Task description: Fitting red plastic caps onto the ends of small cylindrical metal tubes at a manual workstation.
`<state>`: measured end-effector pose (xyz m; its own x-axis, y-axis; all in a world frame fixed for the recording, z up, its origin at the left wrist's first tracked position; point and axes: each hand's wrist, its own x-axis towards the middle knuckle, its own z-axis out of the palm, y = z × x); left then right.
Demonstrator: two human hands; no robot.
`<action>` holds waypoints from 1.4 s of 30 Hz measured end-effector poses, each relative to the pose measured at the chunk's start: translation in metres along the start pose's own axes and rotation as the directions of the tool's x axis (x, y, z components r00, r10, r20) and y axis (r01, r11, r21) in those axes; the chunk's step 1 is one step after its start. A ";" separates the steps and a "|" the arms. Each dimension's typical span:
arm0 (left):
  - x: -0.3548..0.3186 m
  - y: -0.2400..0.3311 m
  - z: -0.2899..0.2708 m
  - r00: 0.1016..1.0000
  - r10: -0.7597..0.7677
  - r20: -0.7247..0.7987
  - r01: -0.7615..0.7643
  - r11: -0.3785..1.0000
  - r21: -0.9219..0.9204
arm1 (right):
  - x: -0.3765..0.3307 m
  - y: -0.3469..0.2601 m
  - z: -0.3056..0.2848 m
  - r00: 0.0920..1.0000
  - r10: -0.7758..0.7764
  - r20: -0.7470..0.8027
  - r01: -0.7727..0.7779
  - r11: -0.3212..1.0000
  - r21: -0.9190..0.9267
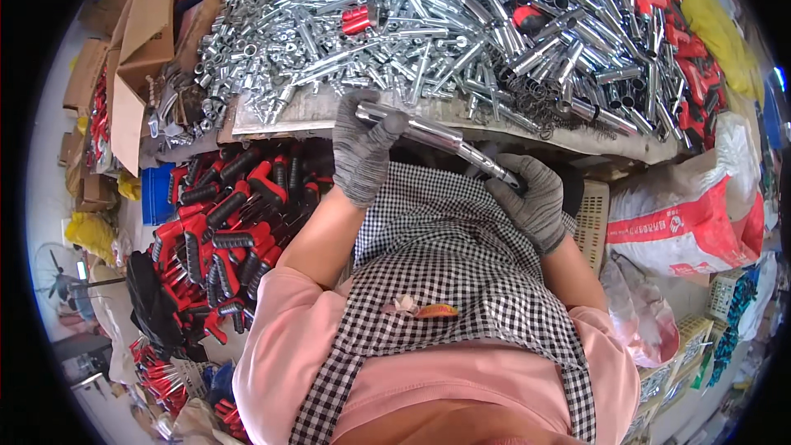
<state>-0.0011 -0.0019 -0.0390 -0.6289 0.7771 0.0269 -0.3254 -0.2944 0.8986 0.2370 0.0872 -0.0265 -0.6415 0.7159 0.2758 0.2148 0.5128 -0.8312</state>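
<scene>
A shiny chrome metal tube hangs slantwise in front of the bench, its upper end to the left. My left hand, in a grey knit glove, is closed around that wider end, thumb lying along it. The tube steps down to a thinner section on the right. There my right hand, gloved the same way, grips the lower end, which has a dark tip. Its fingers partly hide that tip. Both hands are just above the checked apron.
Beyond my hands the bench carries a heap of chrome tubes and small metal parts. Dark springs lie at its near edge. Red-and-black handles are piled at my left. A white-and-red sack and a cream crate stand at my right.
</scene>
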 end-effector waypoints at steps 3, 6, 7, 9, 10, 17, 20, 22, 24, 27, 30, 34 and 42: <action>-0.011 -0.002 -0.005 0.998 -0.052 0.028 0.046 0.982 0.184 | 0.002 -0.003 0.003 0.998 -0.060 0.034 0.064 0.991 -0.115; -0.004 -0.017 -0.030 0.747 0.235 0.622 -0.663 0.183 0.726 | 0.005 -0.002 0.009 0.992 -0.105 0.076 0.112 0.989 -0.094; -0.008 0.007 -0.016 0.869 -0.104 0.485 -0.286 0.694 0.661 | 0.005 -0.007 0.007 0.990 -0.075 0.120 0.089 0.989 -0.120; -0.009 0.041 -0.013 0.719 -0.461 0.520 0.139 0.829 0.542 | 0.004 -0.014 0.004 0.974 -0.028 0.223 0.051 0.994 -0.098; -0.006 0.041 -0.023 0.666 -0.406 0.626 0.035 0.855 0.518 | -0.001 -0.010 0.007 0.971 -0.075 0.227 0.073 0.997 0.020; -0.040 0.014 -0.028 0.899 -0.224 0.377 -0.181 0.595 0.783 | 0.010 -0.012 0.046 0.848 0.205 0.488 -0.164 0.978 -0.126; -0.044 -0.010 -0.037 0.874 -0.094 0.476 -0.238 0.772 0.589 | 0.013 -0.019 0.056 0.853 0.092 0.514 -0.141 0.988 0.057; -0.041 0.000 -0.032 0.896 -0.225 0.384 -0.032 0.827 0.561 | 0.023 -0.026 0.059 0.843 0.138 0.520 -0.155 0.988 -0.011; -0.039 0.004 -0.034 0.884 -0.341 0.320 0.120 0.827 0.548 | 0.033 -0.028 0.060 0.822 0.126 0.555 -0.142 0.990 -0.014; -0.036 0.007 -0.037 0.889 -0.372 0.268 0.173 0.813 0.557 | 0.043 -0.029 0.063 0.797 0.115 0.593 -0.114 0.993 -0.038; -0.024 0.014 -0.051 0.889 -0.345 0.301 0.096 0.783 0.614 | 0.043 -0.023 0.065 0.810 0.109 0.577 -0.111 0.993 -0.033; -0.023 0.004 -0.046 0.905 -0.268 0.329 0.009 0.787 0.617 | 0.047 -0.028 0.069 0.809 0.146 0.569 -0.114 0.989 -0.092; -0.026 -0.013 -0.041 0.855 -0.317 0.411 -0.017 0.774 0.632 | 0.035 -0.013 0.061 0.802 0.106 0.588 -0.120 0.993 -0.016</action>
<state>-0.0099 -0.0411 -0.0693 -0.1448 0.9861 -0.0818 0.2051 0.1108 0.9725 0.1667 0.0767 -0.0360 -0.9246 0.3498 -0.1507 0.3016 0.4307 -0.8506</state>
